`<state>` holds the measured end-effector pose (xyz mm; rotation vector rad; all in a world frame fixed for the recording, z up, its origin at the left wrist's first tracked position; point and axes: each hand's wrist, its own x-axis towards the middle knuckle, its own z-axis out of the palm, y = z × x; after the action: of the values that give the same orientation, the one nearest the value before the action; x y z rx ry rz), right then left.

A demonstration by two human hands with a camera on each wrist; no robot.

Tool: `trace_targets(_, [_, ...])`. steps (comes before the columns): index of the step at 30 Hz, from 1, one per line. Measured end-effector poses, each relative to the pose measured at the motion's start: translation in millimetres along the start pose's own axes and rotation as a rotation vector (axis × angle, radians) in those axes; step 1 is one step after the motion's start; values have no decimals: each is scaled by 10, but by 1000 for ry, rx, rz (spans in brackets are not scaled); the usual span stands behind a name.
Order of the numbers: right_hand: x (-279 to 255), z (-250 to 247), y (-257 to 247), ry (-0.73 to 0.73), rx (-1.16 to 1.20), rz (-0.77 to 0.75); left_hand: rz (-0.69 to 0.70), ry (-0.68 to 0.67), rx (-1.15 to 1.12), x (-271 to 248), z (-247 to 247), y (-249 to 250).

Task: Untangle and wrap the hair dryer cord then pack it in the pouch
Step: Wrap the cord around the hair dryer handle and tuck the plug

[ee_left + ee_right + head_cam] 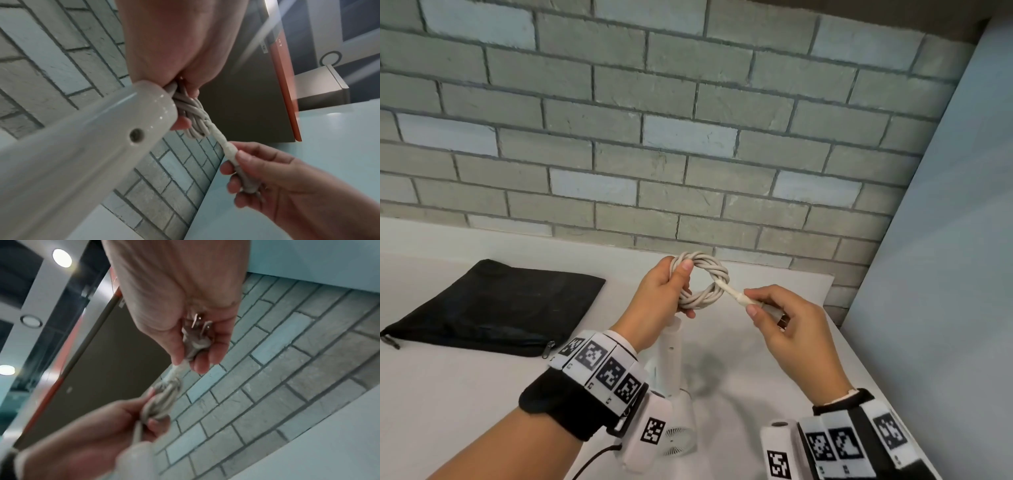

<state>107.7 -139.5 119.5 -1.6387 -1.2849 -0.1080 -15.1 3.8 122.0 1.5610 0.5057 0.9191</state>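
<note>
Lying flat, pouch: the black pouch [493, 308] rests at the left of the white table [448, 394], its zipper edge toward the person and a zipper pull at each near corner.
Left hand: the left hand [664, 291] is raised above the table, thumb and fingers curled around the left side of the coil.
Cord: the off-white cord [714, 274] is wound into a small ring of several twisted strands, held in the air between the two hands, right of the pouch.
Hair dryer: the white hair dryer [671, 359] hangs below the left hand, handle up just under the coil, its vented body low by the left wrist.
Plug: the plug [197, 340] comes off the coil's right side; two metal prongs point into the palm.
Right hand: the right hand [787, 322] pinches the plug between thumb and fingertips, just right of the coil.
</note>
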Motion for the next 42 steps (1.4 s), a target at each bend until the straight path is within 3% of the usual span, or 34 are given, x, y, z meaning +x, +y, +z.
trace_targets(5, [-78, 180, 137, 32, -113, -56, -46, -9, -83, -20, 30, -42])
trace_targets(12, [-82, 239, 183, -79, 364, 167, -145, -73, -214, 14, -38, -3])
trace_targets(15, [-104, 205, 209, -230, 528, 210, -166, -133, -128, 29, -80, 53])
trace_targets(18, [-179, 218, 281, -493, 583, 219, -174, -194, -67, 22, -85, 117])
trace_targets(21, [-252, 346, 363, -676, 482, 276, -186, -256, -42, 3, -86, 165])
trace_targets(25, [-306, 712, 382, -779, 286, 218, -192, -303, -43, -25, -102, 207])
trace_targets(34, [-217, 976, 403, -692, 301, 196, -211, -280, -43, -44, -382, 257])
trace_targets(38, [-69, 795, 528, -636, -91, 8, -305, -247, 79, -43, -588, 111])
trace_targets(42, [-16, 675, 655, -692, -508, -32, -471, -267, 115, -85, -651, -203])
